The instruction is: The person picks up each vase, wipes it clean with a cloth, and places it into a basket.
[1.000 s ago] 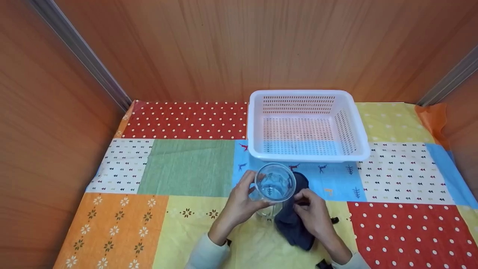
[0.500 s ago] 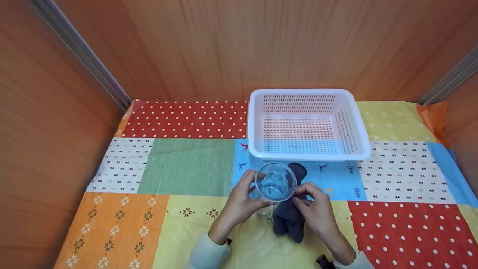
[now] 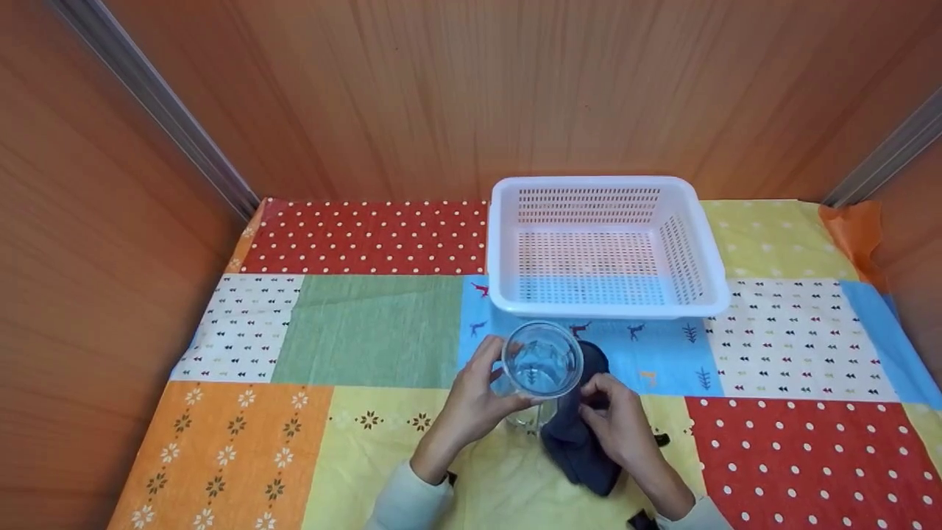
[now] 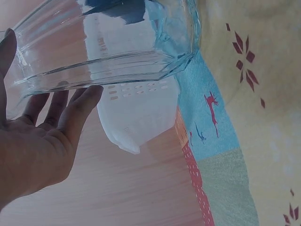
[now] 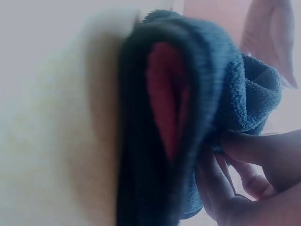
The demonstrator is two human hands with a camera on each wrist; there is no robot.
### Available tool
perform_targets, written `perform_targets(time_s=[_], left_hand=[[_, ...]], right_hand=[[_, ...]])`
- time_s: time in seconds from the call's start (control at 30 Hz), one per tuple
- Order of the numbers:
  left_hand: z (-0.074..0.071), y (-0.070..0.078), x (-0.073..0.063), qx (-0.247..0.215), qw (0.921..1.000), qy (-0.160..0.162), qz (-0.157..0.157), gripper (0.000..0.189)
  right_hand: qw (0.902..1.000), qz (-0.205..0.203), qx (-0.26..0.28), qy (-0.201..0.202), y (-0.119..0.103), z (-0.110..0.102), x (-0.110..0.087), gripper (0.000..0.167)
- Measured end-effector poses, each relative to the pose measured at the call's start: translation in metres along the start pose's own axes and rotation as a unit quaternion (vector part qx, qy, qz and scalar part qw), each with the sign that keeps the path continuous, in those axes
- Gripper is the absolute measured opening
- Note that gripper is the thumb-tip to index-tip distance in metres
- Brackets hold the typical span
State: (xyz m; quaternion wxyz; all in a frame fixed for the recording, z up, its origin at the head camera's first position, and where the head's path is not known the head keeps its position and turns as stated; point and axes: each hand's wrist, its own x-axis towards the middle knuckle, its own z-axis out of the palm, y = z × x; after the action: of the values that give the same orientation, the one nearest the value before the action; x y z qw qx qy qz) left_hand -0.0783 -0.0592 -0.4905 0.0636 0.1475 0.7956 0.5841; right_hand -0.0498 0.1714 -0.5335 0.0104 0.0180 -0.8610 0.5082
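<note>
A clear glass tumbler (image 3: 543,362) stands upright in front of the basket, its round rim facing up at the head camera. My left hand (image 3: 475,403) grips it from the left, thumb at the near side and fingers around the far side. The left wrist view shows its faceted wall (image 4: 127,66). On the right, my right hand (image 3: 622,423) pinches a dark blue-grey cloth (image 3: 579,450) along the tumbler's right side. The cloth hangs in folds toward the front; fuzzy pile (image 5: 230,89) shows in the right wrist view. Part of the tumbler's lower body is hidden by the left hand.
Just behind the tumbler sits a white plastic basket (image 3: 609,309) with slotted walls, nothing inside. A patchwork-print tablecloth (image 3: 375,331) covers the table. Wood-grain panels (image 3: 412,103) enclose the back and both sides.
The cloth and right hand slid away toward the basket half a second ago, and are now back nearer the body. Left hand and tumbler have kept their place.
</note>
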Motion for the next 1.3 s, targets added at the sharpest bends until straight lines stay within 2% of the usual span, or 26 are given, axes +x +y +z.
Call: perform_targets(time_s=[0.23,0.43,0.53,0.73,0.9,1.07,1.3], left_hand=[[0.001,0.0,0.0,-0.003,1.0,0.0,-0.003,0.063],[0.001,-0.001,-0.001,0.012,0.9999,0.004,0.007,0.06],[0.001,0.0,0.0,0.023,0.9997,0.005,0.008,0.061],[0.001,0.001,0.0,0.016,0.9999,0.004,0.003,0.061],[0.001,0.0,0.0,0.012,0.9999,0.0,0.008,0.058],[0.0,0.0,-0.001,0.002,1.0,-0.004,0.002,0.058],[0.0,0.001,-0.001,0.004,1.0,-0.004,0.003,0.057]], right_hand=[[0.9996,0.004,-0.025,-0.01,0.005,0.001,0.001,0.03],[0.9994,0.013,0.032,0.003,-0.001,0.001,-0.001,0.026],[0.998,0.011,0.061,0.01,-0.011,-0.002,-0.002,0.024],[0.9951,-0.007,0.096,0.02,-0.041,-0.014,0.0,0.024],[0.9948,-0.02,0.095,0.029,-0.058,-0.02,0.002,0.024],[0.9962,-0.026,0.078,0.028,-0.054,-0.019,0.001,0.024],[0.9962,-0.048,0.066,0.032,-0.034,-0.01,-0.002,0.025]])
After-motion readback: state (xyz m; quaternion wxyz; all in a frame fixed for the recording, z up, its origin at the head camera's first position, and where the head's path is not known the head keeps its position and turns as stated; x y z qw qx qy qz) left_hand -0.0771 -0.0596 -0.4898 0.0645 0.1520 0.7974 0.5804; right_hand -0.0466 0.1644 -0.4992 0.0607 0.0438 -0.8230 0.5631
